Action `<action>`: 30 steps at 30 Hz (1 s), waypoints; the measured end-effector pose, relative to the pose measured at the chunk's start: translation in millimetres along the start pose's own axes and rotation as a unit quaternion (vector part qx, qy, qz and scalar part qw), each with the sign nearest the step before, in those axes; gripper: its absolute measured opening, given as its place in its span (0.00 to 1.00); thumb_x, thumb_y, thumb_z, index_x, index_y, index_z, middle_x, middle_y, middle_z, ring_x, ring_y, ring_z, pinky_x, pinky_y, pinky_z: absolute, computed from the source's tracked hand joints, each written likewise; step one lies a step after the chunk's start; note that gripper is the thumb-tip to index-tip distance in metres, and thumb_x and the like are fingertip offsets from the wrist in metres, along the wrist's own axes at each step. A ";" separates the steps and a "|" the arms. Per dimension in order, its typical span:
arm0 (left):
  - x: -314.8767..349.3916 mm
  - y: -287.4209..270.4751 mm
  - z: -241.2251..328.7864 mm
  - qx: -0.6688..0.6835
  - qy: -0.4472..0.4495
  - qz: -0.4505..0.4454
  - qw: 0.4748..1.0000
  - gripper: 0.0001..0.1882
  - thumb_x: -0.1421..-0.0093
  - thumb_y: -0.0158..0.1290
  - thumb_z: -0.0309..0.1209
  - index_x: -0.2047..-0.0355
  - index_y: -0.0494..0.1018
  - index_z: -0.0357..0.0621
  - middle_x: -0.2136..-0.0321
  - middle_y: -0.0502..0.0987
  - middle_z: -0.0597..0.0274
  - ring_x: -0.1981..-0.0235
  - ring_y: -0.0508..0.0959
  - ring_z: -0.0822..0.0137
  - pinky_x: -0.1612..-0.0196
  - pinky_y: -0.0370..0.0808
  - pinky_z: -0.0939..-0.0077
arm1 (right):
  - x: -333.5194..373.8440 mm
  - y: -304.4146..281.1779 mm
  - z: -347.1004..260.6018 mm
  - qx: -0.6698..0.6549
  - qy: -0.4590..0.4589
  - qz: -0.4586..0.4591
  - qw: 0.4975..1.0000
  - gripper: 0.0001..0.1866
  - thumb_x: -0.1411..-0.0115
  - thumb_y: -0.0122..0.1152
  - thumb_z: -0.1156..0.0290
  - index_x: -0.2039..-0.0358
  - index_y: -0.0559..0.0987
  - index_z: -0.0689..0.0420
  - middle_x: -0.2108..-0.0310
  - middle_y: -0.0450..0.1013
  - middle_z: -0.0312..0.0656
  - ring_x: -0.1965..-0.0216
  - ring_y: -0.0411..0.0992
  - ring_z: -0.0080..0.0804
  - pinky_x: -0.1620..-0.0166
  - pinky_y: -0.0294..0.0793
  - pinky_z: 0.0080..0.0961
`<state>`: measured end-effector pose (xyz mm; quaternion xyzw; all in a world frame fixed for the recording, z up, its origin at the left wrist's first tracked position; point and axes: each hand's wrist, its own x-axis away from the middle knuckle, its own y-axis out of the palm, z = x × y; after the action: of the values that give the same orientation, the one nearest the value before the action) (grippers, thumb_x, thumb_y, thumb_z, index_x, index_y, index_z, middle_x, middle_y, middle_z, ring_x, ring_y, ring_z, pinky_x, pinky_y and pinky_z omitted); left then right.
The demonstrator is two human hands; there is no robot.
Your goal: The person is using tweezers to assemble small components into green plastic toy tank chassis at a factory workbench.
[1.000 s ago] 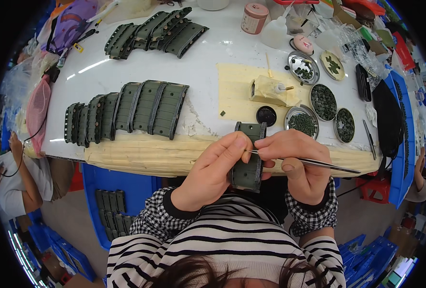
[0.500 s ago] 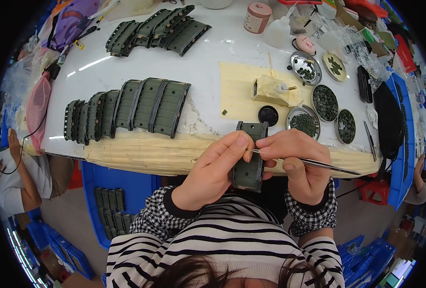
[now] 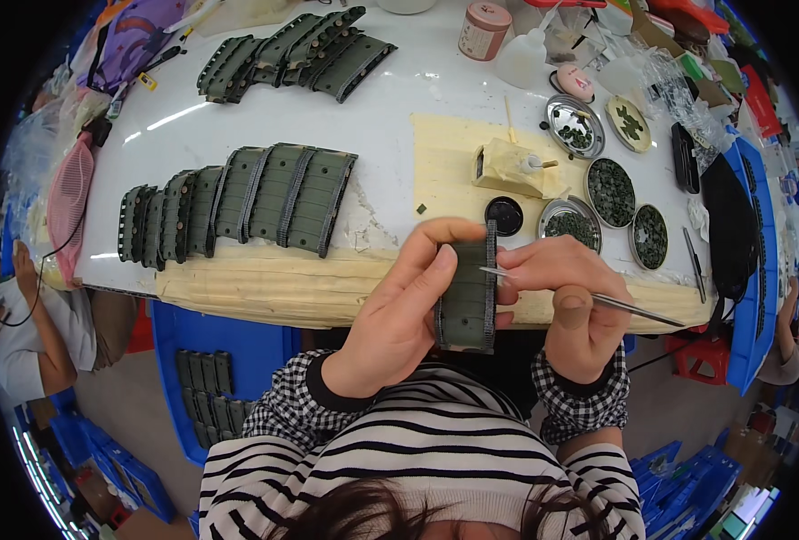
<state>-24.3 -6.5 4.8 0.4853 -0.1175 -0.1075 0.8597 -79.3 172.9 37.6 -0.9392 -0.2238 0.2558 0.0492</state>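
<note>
A white table (image 3: 390, 99) is seen beyond the held green panel (image 3: 464, 313); to that panel's left, curved panels (image 3: 236, 193) are laid in a row. The held green panel is clasped between thumb and fingers of the left hand (image 3: 386, 319); over its face, a slim metal tool (image 3: 642, 311) is pinched by the right hand (image 3: 584, 277).

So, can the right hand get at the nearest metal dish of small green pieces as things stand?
Probably yes: the right hand is just this side of the metal dish, with nothing apparent between them, though it already holds a thin metal tool.
</note>
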 end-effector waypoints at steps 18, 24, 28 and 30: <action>18.4 -2.7 16.6 -0.002 0.091 0.101 0.991 0.23 0.34 0.44 0.24 0.39 0.57 0.45 0.50 0.72 0.47 0.51 0.76 0.60 0.45 0.74 0.62 | -1.5 -5.3 37.3 0.247 0.046 0.057 0.966 0.06 0.40 0.60 0.72 0.66 0.82 0.59 0.71 0.77 0.37 0.68 0.65 0.33 0.64 0.66 0.26; 20.4 1.6 23.0 0.030 0.085 0.111 0.990 0.24 0.34 0.45 0.24 0.39 0.56 0.46 0.48 0.71 0.43 0.50 0.76 0.58 0.48 0.76 0.63 | -1.9 -5.3 38.5 0.259 0.036 0.048 0.964 0.06 0.40 0.60 0.72 0.66 0.82 0.59 0.71 0.77 0.37 0.68 0.65 0.33 0.65 0.66 0.26; 20.6 3.1 22.2 -0.009 0.073 0.132 0.988 0.26 0.37 0.47 0.21 0.39 0.55 0.46 0.48 0.70 0.42 0.49 0.76 0.58 0.50 0.78 0.64 | -2.0 -7.6 36.5 0.258 0.023 0.049 0.965 0.06 0.39 0.58 0.73 0.66 0.82 0.59 0.72 0.77 0.37 0.68 0.65 0.33 0.64 0.67 0.26; 18.4 4.3 22.5 0.024 0.065 0.155 0.985 0.27 0.37 0.48 0.20 0.39 0.56 0.45 0.48 0.71 0.43 0.49 0.76 0.58 0.50 0.79 0.64 | -0.3 -10.6 29.9 0.228 0.008 0.069 0.971 0.07 0.39 0.57 0.74 0.66 0.82 0.60 0.72 0.77 0.38 0.67 0.65 0.33 0.63 0.67 0.26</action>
<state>-13.4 -28.1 21.6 0.4876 -0.1374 0.0618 0.8600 -98.7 181.6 14.2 -0.9183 -0.0939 0.2952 0.2464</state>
